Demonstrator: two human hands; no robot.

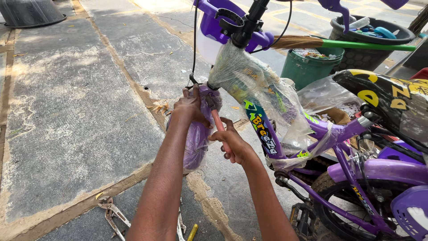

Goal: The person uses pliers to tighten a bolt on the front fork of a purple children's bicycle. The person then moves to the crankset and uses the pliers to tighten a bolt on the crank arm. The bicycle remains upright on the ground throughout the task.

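A: What's the right hand (pixel 235 145) got?

B: Fist clenched round the pale pink handle of a slim tool (pixel 218 121). Shaft runs up and to the left, tip at the top of the small purple bike's plastic-wrapped front mudguard (pixel 196 136), just under the fork crown.

A: Left hand (pixel 191 107)?

B: Closed over the top of that same mudguard, fingers curled on the wrap, thumb side next to the tool shaft. Both hands nearly touching each other.

A: And the bike itself?

B: Child's purple bicycle frame (pixel 339 134) w/ clear plastic film bunched round the head tube (pixel 249 80), black stem above it. Stands on grey concrete paving slabs (pixel 80 102), front end abt mid-picture, rear wheel (pixel 352 209) in the bottom right corner. Black saddle w/ yellow lettering (pixel 392 96) at the right edge.

A: Anything on the ground?

B: Metal pliers (pixel 111 214) near the bottom edge, left of the forearms. More tool bits beside them, one w/ a yellow tip (pixel 192 232), can't tell what.

A: Behind?

B: Green plastic bucket (pixel 312 67) & a dark tub of odds and ends (pixel 379 40) top right, a broom w/ green handle (pixel 356 44) lying across them.
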